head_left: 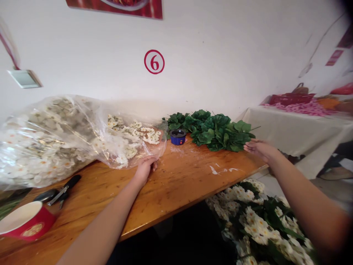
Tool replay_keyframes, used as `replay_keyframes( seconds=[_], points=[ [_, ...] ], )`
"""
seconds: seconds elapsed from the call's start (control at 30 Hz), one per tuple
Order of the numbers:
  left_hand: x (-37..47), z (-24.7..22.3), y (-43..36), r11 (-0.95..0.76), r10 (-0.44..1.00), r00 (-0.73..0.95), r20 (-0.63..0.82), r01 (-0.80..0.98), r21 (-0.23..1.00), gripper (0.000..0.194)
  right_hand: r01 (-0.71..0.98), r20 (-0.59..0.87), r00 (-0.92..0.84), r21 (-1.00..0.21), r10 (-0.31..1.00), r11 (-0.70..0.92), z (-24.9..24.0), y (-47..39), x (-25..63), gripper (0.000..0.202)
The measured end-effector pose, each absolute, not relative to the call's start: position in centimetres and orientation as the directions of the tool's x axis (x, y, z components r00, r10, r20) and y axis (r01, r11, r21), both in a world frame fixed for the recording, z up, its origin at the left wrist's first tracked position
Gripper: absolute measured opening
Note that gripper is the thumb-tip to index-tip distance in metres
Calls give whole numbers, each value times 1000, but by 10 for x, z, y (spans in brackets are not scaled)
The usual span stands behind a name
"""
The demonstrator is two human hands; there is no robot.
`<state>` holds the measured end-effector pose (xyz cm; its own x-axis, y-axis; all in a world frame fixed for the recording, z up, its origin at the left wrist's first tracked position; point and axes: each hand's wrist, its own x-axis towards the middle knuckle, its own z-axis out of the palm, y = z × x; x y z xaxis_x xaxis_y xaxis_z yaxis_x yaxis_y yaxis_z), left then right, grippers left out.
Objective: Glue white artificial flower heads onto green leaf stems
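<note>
My left hand (146,169) has its fingers closed at the edge of a clear plastic bag (102,147), by its open end. White artificial flowers (151,135) fill the bag and show at its mouth. On the right, my right hand (257,149) touches the end of a pile of green artificial leaves (217,132), its fingers pressed together; whether a leaf stem is between them is too small to tell. A small blue round pot (178,137) with a red light stands between the flowers and the leaves.
A red and white paper cup (29,221) stands at the lower left of the wooden table (171,184), near black-handled tools (64,189). White flowers with leaves (256,224) lie below the table's right edge. Behind is a cloth-covered table (278,125) with pink material.
</note>
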<state>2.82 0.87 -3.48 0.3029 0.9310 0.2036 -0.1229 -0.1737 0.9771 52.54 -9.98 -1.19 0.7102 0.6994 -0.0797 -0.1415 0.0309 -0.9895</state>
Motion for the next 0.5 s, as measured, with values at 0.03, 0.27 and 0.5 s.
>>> replay_keyframes(
  seconds=[0.03,0.27,0.5],
  points=[
    [29,-34,7,-168,933,302,196,-117,979,18,-150,-80,702,-988,708,37,-13,-101,525,34],
    [30,-30,2,-123,943,305,134,-56,991,19,-144,-56,663,-988,746,55,-15,-113,522,34],
    [30,-30,3,-123,945,300,128,-35,992,20,386,199,666,-916,719,-104,-7,-115,530,42]
  ],
)
